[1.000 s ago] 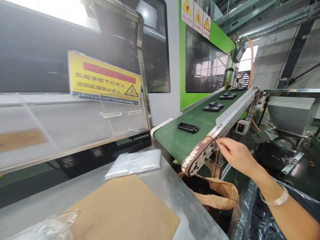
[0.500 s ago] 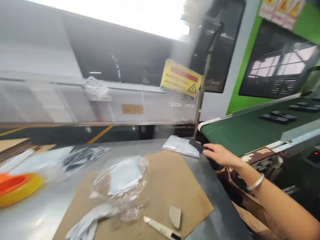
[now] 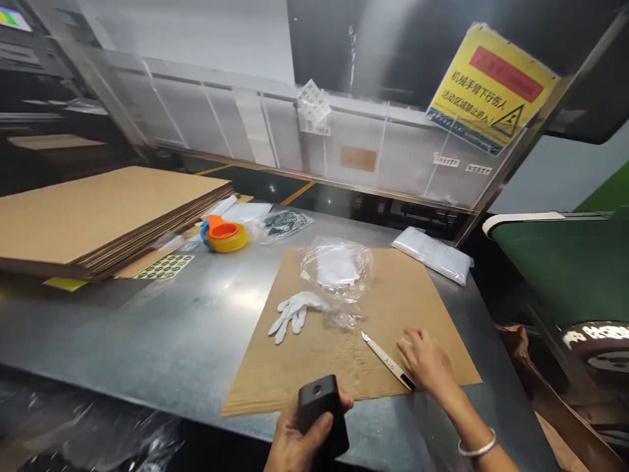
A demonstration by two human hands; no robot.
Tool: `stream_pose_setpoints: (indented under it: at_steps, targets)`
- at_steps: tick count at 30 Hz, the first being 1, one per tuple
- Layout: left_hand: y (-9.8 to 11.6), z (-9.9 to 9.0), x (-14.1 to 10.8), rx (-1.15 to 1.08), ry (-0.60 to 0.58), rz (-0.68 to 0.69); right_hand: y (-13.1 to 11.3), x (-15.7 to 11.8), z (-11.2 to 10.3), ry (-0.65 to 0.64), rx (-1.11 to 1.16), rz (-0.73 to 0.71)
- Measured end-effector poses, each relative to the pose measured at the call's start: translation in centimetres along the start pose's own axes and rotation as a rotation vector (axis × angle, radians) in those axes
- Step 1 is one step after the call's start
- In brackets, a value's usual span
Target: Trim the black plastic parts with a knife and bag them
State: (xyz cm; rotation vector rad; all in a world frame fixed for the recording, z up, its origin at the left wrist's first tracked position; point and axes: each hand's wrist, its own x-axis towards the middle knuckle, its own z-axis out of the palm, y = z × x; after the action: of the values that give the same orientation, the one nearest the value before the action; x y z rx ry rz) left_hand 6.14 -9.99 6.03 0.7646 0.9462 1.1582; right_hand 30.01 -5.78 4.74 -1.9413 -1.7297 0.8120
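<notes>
At the near edge of the surface (image 3: 187, 341), our left hand (image 3: 297, 442) has a black case (image 3: 314, 400) in its grip; beside the knife (image 3: 386, 359) (marked A26), our right hand (image 3: 427, 362) perhaps holds something pale (image 3: 404, 357).

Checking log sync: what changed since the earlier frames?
The right hand moved from the conveyor to the cardboard, beside the knife. The left hand, earlier out of view, now grips a black part. Knife and glove stayed on the cardboard.

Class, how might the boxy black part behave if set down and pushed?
The black part is probably stiff: its edges look straight in the left hand. Its flat faces suggest it would slide rather than roll.
</notes>
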Motion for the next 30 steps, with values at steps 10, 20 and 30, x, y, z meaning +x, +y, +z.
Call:
stream_pose_setpoints:
  at_steps: [10,20,30]
  targets:
    - [0.1,-2.1,-0.3,0.614,-0.33,0.343,-1.8,-0.7,-2.0,0.014,-0.152,-0.181]
    - [1.4,-3.2,-0.9,0.698,-0.44,0.288,-9.6,-6.3,1.5,-0.115,0.074,-0.852]
    - [-0.2,-2.9,-1.3,0.154,-0.359,-0.034,-9.3,-7.1,4.2,-0.026,0.399,-0.689]
